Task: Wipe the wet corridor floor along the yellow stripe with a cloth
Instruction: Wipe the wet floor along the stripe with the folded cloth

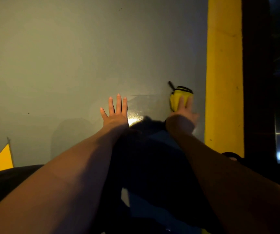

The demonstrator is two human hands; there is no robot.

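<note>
Grey corridor floor (68, 65) fills the view, dimly lit, with a wide yellow stripe (223, 73) running along its right side. Left of the stripe, the right hand (184, 110) presses flat, fingers extended, on a bunched yellow cloth (176, 97) with dark trim. Further left, the left hand (116, 110) rests spread on the floor beside a glinting wet patch (135, 119). A yellow triangle (1, 160) marks the near left.
</note>
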